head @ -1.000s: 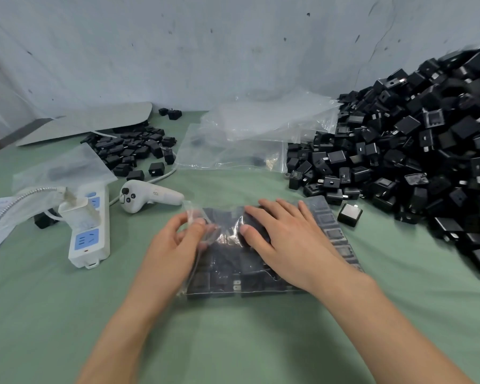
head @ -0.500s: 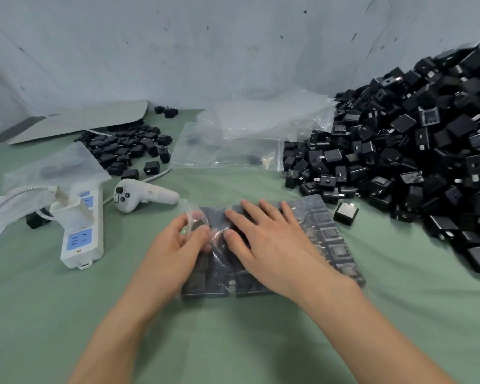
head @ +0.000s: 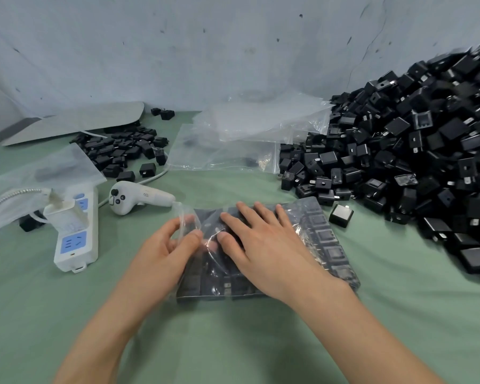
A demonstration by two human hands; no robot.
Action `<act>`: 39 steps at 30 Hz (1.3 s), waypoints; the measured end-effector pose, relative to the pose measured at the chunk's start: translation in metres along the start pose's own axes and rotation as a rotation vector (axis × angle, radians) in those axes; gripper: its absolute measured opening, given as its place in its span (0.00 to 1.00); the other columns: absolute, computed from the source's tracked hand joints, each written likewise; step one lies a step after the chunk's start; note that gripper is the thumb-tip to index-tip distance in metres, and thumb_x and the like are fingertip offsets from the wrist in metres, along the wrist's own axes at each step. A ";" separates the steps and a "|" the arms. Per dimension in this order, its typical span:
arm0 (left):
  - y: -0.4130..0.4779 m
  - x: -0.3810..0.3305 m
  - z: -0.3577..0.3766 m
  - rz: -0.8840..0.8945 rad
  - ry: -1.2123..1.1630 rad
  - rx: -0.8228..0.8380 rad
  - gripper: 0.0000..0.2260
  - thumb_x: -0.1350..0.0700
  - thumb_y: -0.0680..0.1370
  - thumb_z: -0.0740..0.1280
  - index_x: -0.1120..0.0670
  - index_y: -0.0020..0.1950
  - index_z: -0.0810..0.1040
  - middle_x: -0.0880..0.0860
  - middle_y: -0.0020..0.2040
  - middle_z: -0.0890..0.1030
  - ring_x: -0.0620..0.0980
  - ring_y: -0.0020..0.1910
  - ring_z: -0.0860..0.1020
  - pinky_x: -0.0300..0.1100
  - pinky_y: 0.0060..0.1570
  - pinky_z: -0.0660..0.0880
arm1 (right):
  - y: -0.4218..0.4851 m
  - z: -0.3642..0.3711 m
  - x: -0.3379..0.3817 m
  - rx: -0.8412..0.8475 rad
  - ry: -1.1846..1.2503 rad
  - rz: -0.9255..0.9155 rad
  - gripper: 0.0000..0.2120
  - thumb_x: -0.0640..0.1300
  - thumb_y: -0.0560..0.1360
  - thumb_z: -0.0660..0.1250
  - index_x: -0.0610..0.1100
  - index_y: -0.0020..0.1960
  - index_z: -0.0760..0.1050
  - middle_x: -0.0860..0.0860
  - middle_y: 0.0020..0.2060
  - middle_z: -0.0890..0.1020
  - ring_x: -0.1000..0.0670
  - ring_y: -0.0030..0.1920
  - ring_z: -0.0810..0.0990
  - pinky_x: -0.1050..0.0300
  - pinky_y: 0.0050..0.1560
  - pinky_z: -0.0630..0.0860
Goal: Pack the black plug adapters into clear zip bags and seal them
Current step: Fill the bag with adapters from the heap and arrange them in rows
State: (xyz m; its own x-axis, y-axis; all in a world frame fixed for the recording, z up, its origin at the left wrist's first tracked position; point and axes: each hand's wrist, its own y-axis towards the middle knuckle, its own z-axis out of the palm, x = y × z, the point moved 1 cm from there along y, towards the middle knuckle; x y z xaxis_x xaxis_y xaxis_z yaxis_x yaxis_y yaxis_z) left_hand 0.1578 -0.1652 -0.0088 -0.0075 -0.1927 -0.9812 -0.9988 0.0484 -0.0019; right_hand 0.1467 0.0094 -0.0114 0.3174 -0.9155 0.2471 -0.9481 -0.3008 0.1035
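R hand (head: 263,245) is lying flat, fingers straight & spread, pressing down on the filled zip bag (head: 330,245), which is sitting mid-desk (head: 399,328) toward the front edge w/ black plug adapters packed inside. L hand (head: 164,253) is pinching the bag's loose clear mouth at its left end btwn thumb & fingers. The loose adapter pile (head: 413,162) is lying heaped along the desk's right edge.

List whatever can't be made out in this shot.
Head view:
- Filled bag: its zip edge lies under the left hand and right hand; sealed or not, unclear.
- Adapter pile: cut off by the right edge, blurred there.
- Spare bags: small dark items inside, too small to identify.
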 end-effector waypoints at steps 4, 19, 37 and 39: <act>0.001 0.003 0.002 -0.029 0.052 0.015 0.12 0.54 0.82 0.65 0.44 0.65 0.74 0.48 0.44 0.87 0.45 0.44 0.86 0.38 0.47 0.79 | 0.000 0.000 0.000 0.002 -0.008 -0.002 0.27 0.62 0.83 0.43 0.56 0.79 0.56 0.48 0.80 0.58 0.42 0.79 0.53 0.37 0.78 0.43; -0.002 -0.001 0.004 -0.052 -0.004 -0.024 0.10 0.53 0.81 0.65 0.44 0.62 0.75 0.49 0.43 0.87 0.45 0.43 0.85 0.32 0.40 0.77 | 0.002 0.000 -0.002 0.072 -0.082 -0.026 0.25 0.54 0.85 0.43 0.52 0.81 0.51 0.45 0.81 0.52 0.39 0.80 0.49 0.35 0.77 0.42; -0.003 -0.009 -0.001 -0.094 -0.068 -0.006 0.09 0.55 0.83 0.63 0.49 0.60 0.79 0.52 0.45 0.87 0.47 0.44 0.86 0.31 0.37 0.77 | -0.001 -0.002 0.000 0.051 -0.037 -0.007 0.25 0.57 0.84 0.40 0.55 0.80 0.51 0.49 0.81 0.54 0.42 0.80 0.50 0.38 0.78 0.42; -0.003 -0.008 -0.005 -0.088 -0.033 -0.022 0.08 0.55 0.83 0.62 0.50 0.58 0.79 0.53 0.43 0.87 0.48 0.42 0.85 0.35 0.38 0.78 | -0.001 -0.006 0.000 0.031 -0.001 0.002 0.25 0.59 0.84 0.40 0.56 0.80 0.52 0.50 0.81 0.53 0.44 0.80 0.49 0.39 0.78 0.42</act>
State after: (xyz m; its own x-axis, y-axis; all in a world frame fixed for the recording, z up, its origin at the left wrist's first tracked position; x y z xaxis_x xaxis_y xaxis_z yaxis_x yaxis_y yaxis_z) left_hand 0.1607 -0.1686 0.0001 0.0817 -0.1631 -0.9832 -0.9964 0.0108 -0.0846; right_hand 0.1477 0.0112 -0.0055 0.3160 -0.9163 0.2461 -0.9487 -0.3075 0.0730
